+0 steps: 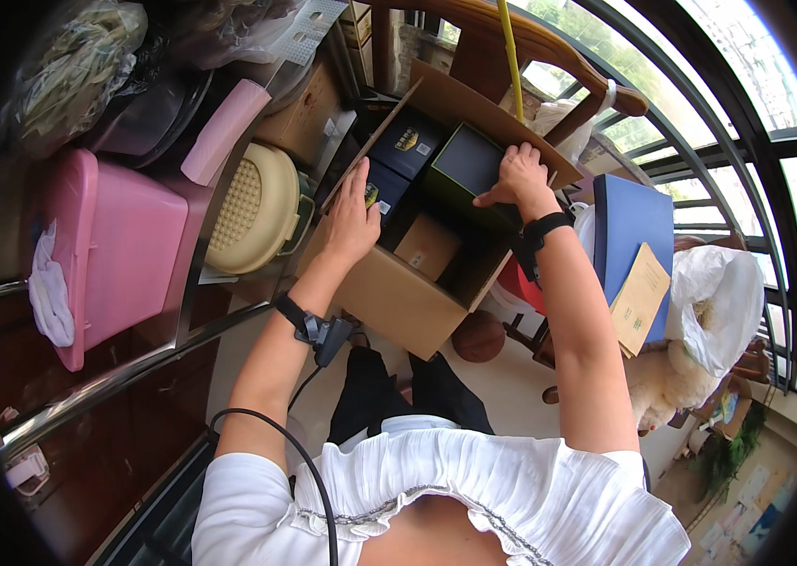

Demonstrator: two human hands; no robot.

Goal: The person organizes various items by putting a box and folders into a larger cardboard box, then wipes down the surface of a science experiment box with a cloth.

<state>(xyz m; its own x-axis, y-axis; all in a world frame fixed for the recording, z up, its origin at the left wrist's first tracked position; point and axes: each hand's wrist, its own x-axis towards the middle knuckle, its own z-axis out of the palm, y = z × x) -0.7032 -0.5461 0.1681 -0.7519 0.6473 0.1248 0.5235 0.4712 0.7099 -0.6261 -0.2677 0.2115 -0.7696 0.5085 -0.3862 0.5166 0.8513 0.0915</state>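
Observation:
An open cardboard carton (398,301) stands before me, with its upright flap at the far side. My left hand (352,216) lies along the carton's left wall, fingers nearly straight, its thumb over the inside. Beside it, two dark blue boxes (409,145) with gold emblems sit in the carton. My right hand (522,177) grips the right end of a dark box with a green edge (469,159), thumb on the near side and fingers over the far side. Lower in the carton is a small brown cardboard box (428,246). My right palm is hidden.
At left, a counter holds a pink plastic bin (126,247), a pink roll (225,131) and a cream-lidded container (250,209). On the right lie a blue folder (628,219), brown envelopes (639,301) and a white plastic bag (717,304). A wooden chair back (547,35) rises behind the carton.

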